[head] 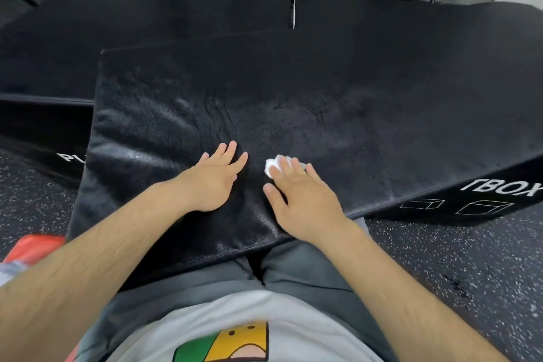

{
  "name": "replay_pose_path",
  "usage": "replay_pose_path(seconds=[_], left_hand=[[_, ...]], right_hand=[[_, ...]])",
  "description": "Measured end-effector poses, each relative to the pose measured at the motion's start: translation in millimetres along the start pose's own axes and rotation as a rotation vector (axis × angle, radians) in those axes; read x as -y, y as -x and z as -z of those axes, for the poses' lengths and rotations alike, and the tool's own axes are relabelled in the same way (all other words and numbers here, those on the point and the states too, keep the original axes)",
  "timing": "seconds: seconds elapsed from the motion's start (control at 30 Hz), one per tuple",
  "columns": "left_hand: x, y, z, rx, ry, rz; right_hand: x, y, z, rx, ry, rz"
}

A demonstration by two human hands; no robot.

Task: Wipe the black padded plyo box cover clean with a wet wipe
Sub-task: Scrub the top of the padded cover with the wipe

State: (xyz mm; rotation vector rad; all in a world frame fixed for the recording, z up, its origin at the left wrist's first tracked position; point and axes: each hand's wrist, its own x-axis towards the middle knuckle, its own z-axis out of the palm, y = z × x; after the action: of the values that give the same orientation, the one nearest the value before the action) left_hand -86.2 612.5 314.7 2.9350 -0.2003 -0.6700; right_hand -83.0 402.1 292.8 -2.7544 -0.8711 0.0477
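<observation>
Two bare hands are on the black padded plyo box cover [293,91], which fills the middle of the view, its near edge against the person's lap at 6 o'clock. Left hand [213,182] lies flat, fingers straight and spread, palm on the padding, holding nothing. Right hand [302,200] sits just beside it at 3 o'clock, fingers straight too, pressing the white wet wipe [271,167] onto the surface; the wipe peeks out, bunched, at the fingertips. Glossy streaks show on the cover toward 9 o'clock. White lettering [505,188] runs along the box's side at 3 o'clock. More black pads [176,23] lie behind at 12 o'clock, speckled floor [440,258] at 4 o'clock, a red object [35,247] at 8 o'clock.
</observation>
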Motion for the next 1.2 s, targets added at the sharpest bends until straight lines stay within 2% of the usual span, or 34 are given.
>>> replay_pose_path(seconds=[0.13,0.27,0.43,0.6,0.73,0.8,0.87,0.93,1.0,1.07,1.2], left_hand=[[-3.3,-0.2,1.6,0.009,-0.011,0.017],[-10.6,5.1,2.1,0.019,0.005,0.001],[-22.0,13.5,-5.8,0.047,0.046,-0.083],[-19.3,28.3,-11.1,0.062,0.096,-0.127],[-20.5,30.7,-13.2,0.049,0.107,-0.133],[-18.0,31.6,-14.1,0.044,0.118,-0.142],[-16.5,33.3,-14.5,0.052,0.132,-0.149],[-18.3,32.9,-14.4,0.057,0.134,-0.144],[-22.5,30.8,-14.9,0.048,0.132,-0.138],[-24.9,31.1,-16.2,0.044,0.143,-0.156],[-22.8,43.1,-17.6,0.068,0.175,-0.241]], right_hand=[[15.3,20.1,3.2,0.062,-0.038,0.164],[-13.6,19.0,9.9,0.017,0.003,0.026],[16.3,36.2,3.6,0.048,-0.047,0.177],[-9.9,46.9,13.8,0.005,-0.026,0.065],[15.2,54.9,7.3,0.048,-0.083,0.216],[4.3,61.5,6.1,-0.028,-0.133,0.188],[-15.4,67.8,8.8,-0.12,-0.162,0.086],[-21.2,70.0,9.5,-0.132,-0.125,0.056],[-7.6,67.0,4.5,-0.106,-0.089,0.112],[2.8,66.3,-1.9,-0.111,-0.137,0.154],[-24.2,72.5,0.7,-0.199,-0.286,0.051]])
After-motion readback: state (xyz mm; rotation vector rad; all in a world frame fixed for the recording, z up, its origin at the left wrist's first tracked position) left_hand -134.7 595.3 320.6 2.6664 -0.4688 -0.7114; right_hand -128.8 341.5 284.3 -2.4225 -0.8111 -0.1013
